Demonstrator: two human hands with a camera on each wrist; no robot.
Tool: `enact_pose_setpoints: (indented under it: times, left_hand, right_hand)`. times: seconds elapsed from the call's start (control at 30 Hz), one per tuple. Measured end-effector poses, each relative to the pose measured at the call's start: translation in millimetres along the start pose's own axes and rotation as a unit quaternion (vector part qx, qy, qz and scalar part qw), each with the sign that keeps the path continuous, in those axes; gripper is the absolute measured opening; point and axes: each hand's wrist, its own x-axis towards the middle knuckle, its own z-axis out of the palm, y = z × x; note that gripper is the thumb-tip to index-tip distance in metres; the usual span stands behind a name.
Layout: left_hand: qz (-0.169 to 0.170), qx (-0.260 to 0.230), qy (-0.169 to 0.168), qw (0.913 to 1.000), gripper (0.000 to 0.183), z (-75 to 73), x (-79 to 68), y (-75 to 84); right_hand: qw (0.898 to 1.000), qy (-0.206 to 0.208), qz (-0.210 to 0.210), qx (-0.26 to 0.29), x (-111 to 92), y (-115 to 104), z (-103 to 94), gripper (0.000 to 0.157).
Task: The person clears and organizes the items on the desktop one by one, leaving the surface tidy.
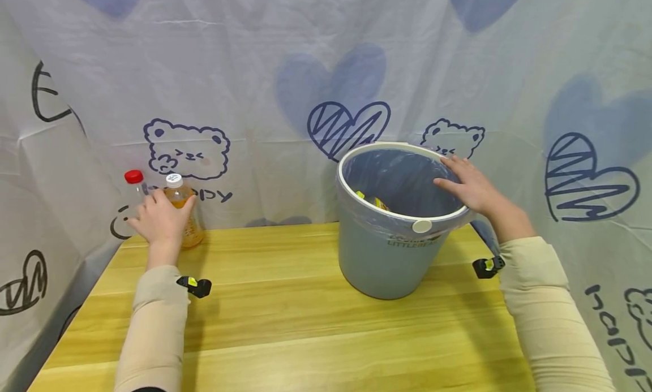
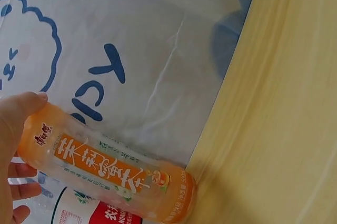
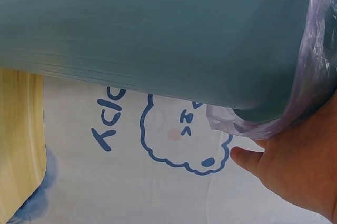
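At the left of the table my left hand (image 1: 164, 215) grips a bottle of orange drink (image 1: 192, 233) with a white cap, thumb on one side and fingers round the other. Its orange label (image 2: 100, 163) faces the left wrist view. Just behind and left is a clear bottle with a red cap (image 1: 134, 177), partly hidden by the hand; a red and white label (image 2: 79, 208) shows on it. My right hand (image 1: 471, 188) rests at the right rim of a blue-grey trash bin (image 1: 377, 262), fingers extended. Clear plastic liner (image 3: 310, 71) folds over the rim.
Inside the bin lies yellow packaging (image 1: 378, 203). The wooden table (image 1: 275, 324) ends at a hanging white cloth (image 1: 265, 86) printed with hearts and bears, which also runs along both sides.
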Motion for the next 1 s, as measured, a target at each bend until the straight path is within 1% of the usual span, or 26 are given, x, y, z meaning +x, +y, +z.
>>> enact_pose_setpoints:
  times: [0.23, 0.43, 0.67, 0.87, 1.0]
  left_hand:
    - [0.046, -0.001, 0.021, 0.9987, 0.079, 2.8, -11.6, 6.4]
    - [0.084, -0.003, 0.043, 0.9956, 0.076, 6.4, -21.4, 8.8]
    - [0.107, -0.002, 0.064, 0.9922, 0.074, 11.1, -27.3, 11.4]
    - [0.125, -0.023, 0.077, 0.9889, 0.068, 13.7, -33.2, 16.1]
    - [0.143, -0.032, 0.085, 0.9855, 0.068, 14.8, -38.1, 20.5]
  right_hand:
    - [1.000, -0.002, 0.000, -0.001, -1.3, 0.5, -1.4, 0.075]
    - [1.000, -0.003, 0.000, -0.002, -1.1, 0.8, -0.3, 0.075]
    - [1.000, 0.000, -0.002, -0.002, -0.9, 0.6, -0.1, 0.075]
    - [1.000, -0.001, 0.000, 0.001, -0.9, -0.4, -0.2, 0.075]
    - [1.000, -0.001, 0.003, 0.001, -0.7, -0.9, -0.2, 0.075]
